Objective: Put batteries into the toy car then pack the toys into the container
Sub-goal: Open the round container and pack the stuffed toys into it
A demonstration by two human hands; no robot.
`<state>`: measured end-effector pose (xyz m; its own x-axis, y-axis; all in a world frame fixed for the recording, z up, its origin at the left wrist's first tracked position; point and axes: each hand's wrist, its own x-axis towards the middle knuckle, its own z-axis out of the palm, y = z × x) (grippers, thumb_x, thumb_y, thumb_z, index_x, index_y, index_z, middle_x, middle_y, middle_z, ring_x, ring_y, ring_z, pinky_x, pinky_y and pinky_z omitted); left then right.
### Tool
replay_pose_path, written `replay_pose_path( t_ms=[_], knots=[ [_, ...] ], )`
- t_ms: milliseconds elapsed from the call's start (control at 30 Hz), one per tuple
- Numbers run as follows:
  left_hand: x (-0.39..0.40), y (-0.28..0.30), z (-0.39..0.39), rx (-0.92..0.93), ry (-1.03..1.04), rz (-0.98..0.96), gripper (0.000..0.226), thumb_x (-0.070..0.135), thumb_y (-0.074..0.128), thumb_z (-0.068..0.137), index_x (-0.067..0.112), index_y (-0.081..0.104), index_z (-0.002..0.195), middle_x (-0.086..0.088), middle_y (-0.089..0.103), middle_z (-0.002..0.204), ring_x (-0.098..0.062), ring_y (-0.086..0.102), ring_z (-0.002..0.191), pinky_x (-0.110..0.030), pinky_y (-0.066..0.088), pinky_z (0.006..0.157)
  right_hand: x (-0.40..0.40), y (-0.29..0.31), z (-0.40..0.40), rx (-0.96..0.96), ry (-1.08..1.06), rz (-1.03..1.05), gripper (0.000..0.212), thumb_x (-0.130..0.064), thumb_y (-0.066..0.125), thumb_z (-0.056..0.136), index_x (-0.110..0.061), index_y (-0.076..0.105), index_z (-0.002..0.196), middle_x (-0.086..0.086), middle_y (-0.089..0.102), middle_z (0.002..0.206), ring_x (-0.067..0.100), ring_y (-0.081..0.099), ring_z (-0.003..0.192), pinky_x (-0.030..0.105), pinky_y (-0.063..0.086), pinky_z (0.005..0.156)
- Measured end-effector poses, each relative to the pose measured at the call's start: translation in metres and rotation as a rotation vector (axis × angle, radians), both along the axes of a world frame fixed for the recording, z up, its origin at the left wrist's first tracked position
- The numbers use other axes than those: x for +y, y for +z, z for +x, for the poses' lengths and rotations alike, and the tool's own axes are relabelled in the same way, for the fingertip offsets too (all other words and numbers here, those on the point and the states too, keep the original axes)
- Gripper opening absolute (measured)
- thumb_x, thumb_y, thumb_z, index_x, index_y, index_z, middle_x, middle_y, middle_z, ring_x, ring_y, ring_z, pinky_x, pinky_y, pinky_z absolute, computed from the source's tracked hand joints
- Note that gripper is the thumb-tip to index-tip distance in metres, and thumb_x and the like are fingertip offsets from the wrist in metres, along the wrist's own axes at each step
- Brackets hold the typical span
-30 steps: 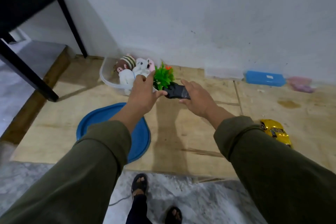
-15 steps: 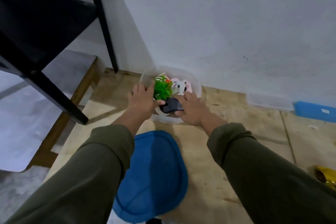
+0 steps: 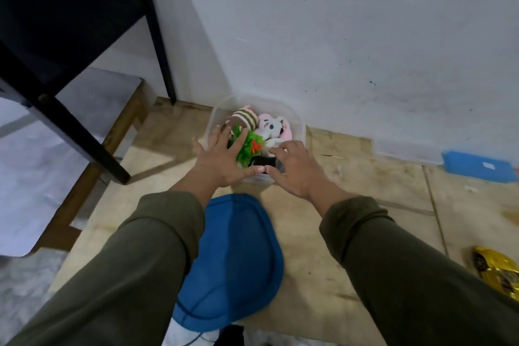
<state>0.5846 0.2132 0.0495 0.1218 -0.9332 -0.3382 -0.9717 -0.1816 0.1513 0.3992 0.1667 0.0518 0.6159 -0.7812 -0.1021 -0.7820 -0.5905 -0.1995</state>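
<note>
A: Okay, quick: what changes since a second ago?

B: Both hands now sit over the clear container (image 3: 297, 123) at the far wall. A second ago the black toy (image 3: 264, 161) was in the air, short of the tub; now it is inside the near rim, and the green plant toy (image 3: 248, 146) is inside too.

A: Hand states?

B: The left hand (image 3: 222, 157) is spread flat, pressing on the green toy, not clasping anything. The right hand (image 3: 295, 168) has fingers on the black toy; whether it grips or is letting go, cannot tell.

A: Task meaning?

B: Packing is underway, I'd judge. The striped plush (image 3: 247, 118) and white plush (image 3: 271, 126) are in already. The yellow toy car (image 3: 497, 270) is well apart, near right on the floor, not packed.

A: Room?

B: The tub looks full. The wall is just behind it, the black frame leg (image 3: 84, 137) to the left, and the blue lid (image 3: 236, 261) lies near, under the arms. Open floor lies to the right.
</note>
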Motion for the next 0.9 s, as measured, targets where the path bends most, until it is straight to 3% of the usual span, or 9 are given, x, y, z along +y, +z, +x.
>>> replay_pose_path(
  t_ms=[233, 433, 533, 633, 767, 900],
  knots=[
    [0.071, -0.008, -0.025, 0.193, 0.186, -0.148, 0.075, 0.07, 0.022, 0.088, 0.041, -0.012, 0.148, -0.001, -0.016, 0.16, -0.025, -0.016, 0.146, -0.067, -0.001, 0.11, 0.06, 0.001, -0.03, -0.136, -0.03, -0.072, 0.053, -0.04, 0.049, 0.091, -0.019, 0.039, 0.138, 0.01, 0.041, 0.136, 0.028, 0.036, 0.127, 0.041, 0.034, 0.098],
    [0.152, -0.035, -0.037, 0.094, 0.48, 0.056, 0.069, 0.07, 0.018, 0.089, 0.046, -0.012, 0.146, -0.008, -0.021, 0.158, -0.033, -0.016, 0.145, -0.069, 0.006, 0.109, 0.115, -0.035, -0.048, 0.113, -0.018, 0.121, 0.062, -0.057, 0.031, 0.092, -0.028, 0.02, 0.146, 0.013, 0.044, 0.138, 0.032, 0.036, 0.127, 0.046, 0.034, 0.101],
    [0.188, -0.048, -0.039, 0.151, 0.672, 0.143, 0.072, 0.07, 0.022, 0.089, 0.044, -0.012, 0.147, -0.014, -0.022, 0.157, -0.04, -0.012, 0.144, -0.067, 0.011, 0.11, 0.136, -0.053, -0.052, 0.219, -0.012, 0.243, 0.07, -0.066, 0.024, 0.09, -0.034, 0.006, 0.149, 0.012, 0.039, 0.142, 0.032, 0.031, 0.132, 0.048, 0.031, 0.104],
    [0.212, -0.059, -0.044, 0.152, 0.681, 0.126, 0.073, 0.067, 0.027, 0.091, 0.041, -0.009, 0.149, -0.021, -0.01, 0.157, -0.041, 0.002, 0.144, -0.061, 0.019, 0.11, 0.152, -0.061, -0.05, 0.218, -0.002, 0.29, 0.076, -0.072, 0.025, 0.086, -0.036, 0.002, 0.149, 0.011, 0.029, 0.149, 0.032, 0.026, 0.137, 0.047, 0.028, 0.108],
    [0.222, -0.061, -0.051, 0.195, 0.669, 0.064, 0.077, 0.068, 0.034, 0.088, 0.039, -0.003, 0.15, -0.025, 0.007, 0.153, -0.043, 0.015, 0.138, -0.054, 0.025, 0.11, 0.165, -0.057, -0.043, 0.103, -0.049, 0.306, 0.085, -0.078, 0.032, 0.079, -0.035, 0.007, 0.148, 0.018, 0.039, 0.138, 0.037, 0.04, 0.125, 0.047, 0.036, 0.104],
    [0.229, -0.044, -0.047, 0.274, 0.782, -0.144, 0.068, 0.06, 0.039, 0.091, 0.027, 0.023, 0.148, -0.023, 0.027, 0.145, -0.041, 0.026, 0.13, -0.049, 0.031, 0.107, 0.175, -0.039, -0.045, -0.056, -0.156, 0.31, 0.08, -0.074, 0.043, 0.079, -0.037, 0.017, 0.146, 0.016, 0.037, 0.127, 0.04, 0.051, 0.106, 0.042, 0.045, 0.092]
  ],
)
